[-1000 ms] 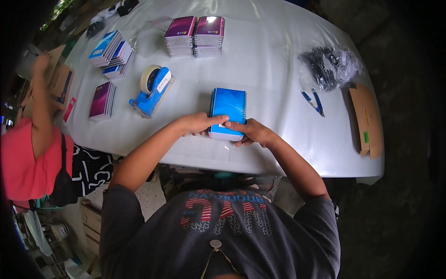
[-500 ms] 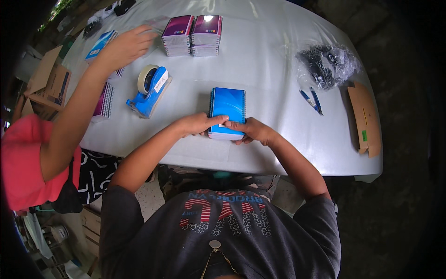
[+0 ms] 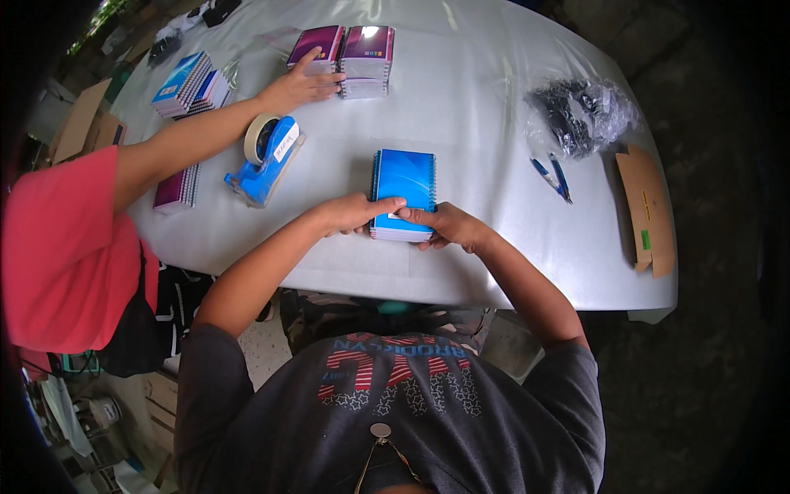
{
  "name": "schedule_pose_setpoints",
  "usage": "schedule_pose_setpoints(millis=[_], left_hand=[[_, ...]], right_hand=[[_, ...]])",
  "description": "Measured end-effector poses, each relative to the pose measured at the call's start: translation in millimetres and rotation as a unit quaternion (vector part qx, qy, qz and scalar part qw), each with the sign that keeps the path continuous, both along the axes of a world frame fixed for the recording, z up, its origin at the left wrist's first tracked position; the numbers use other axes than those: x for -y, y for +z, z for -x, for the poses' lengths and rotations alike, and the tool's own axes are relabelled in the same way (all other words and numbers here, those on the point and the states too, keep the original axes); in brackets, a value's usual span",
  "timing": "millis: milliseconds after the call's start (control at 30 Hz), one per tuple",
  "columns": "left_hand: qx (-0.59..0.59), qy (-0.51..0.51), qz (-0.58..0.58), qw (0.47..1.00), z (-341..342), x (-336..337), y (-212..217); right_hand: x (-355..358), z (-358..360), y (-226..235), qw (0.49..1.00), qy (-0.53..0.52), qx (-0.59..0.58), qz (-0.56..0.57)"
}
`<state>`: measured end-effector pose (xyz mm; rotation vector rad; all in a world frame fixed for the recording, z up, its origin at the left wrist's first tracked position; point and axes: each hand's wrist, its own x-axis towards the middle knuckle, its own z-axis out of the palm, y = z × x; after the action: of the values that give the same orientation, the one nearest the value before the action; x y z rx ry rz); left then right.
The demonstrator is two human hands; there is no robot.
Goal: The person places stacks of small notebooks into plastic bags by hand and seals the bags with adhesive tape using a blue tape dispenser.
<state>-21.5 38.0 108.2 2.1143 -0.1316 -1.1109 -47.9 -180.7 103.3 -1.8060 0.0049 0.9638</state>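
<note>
A stack of blue spiral notebooks (image 3: pixel 405 177) stands on the table in front of me, gripped at its near end from both sides. My left hand (image 3: pixel 355 213) is closed on the left side, its thumb lying over the top cover. On the right side my right hand (image 3: pixel 444 225) is closed in the same way, thumb across the cover, the two thumb tips close together. The fingers under the stack's edges are partly hidden. Left of the stack sits a blue tape dispenser (image 3: pixel 276 160) with a roll of tape.
A co-worker's hand (image 3: pixel 306 85) rests on stacked purple notebooks (image 3: pixel 367 62) at the back. Blue notebooks (image 3: pixel 183 82) and a purple stack (image 3: pixel 176 191) lie left. To the right are pens (image 3: pixel 560 177), a clear plastic bag of dark items (image 3: pixel 581 119) and a cardboard piece (image 3: pixel 645 210).
The blue notebook stack and my hands have shifted slightly away from me. The co-worker's arm has reached right, and that hand now touches the left purple stack.
</note>
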Motion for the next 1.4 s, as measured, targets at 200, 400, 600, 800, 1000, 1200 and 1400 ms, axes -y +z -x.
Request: schedule_pose_setpoints(millis=[200, 400, 600, 800, 1000, 1200, 1400], left_hand=[[0.003, -0.002, 0.051, 0.999, 1.9, 0.7, -1.8], [-0.008, 0.0, 0.081, 0.997, -1.2, -8.7, -28.3], [0.023, -0.051, 0.044, 0.997, 4.1, -4.1, 12.9], [0.235, -0.065, -0.284, 0.927, 10.0, -3.7, 35.0], [0.254, 0.205, 0.224, 0.918, 11.4, -5.7, -38.8], [0.187, 0.259, 0.435, 0.842, 16.1, 14.1, -75.2], [0.171, 0.255, 0.445, 0.841, 18.2, 35.3, -75.5]], right_hand=[[2.0, 2.5, -2.8, 1.0, -0.015, -0.012, -0.007], [-1.9, -0.2, 16.6, 0.997, 0.048, 0.0, 0.064], [-1.3, 2.2, 17.4, 0.951, 0.121, 0.109, 0.262], [3.2, 8.5, 32.9, 0.964, 0.043, 0.131, 0.228], [4.9, 13.4, -26.4, 0.893, -0.298, 0.331, -0.061], [-25.8, 24.0, -54.6, 0.884, -0.311, 0.275, -0.217], [-33.9, 25.9, -59.1, 0.876, -0.276, 0.306, -0.251]])
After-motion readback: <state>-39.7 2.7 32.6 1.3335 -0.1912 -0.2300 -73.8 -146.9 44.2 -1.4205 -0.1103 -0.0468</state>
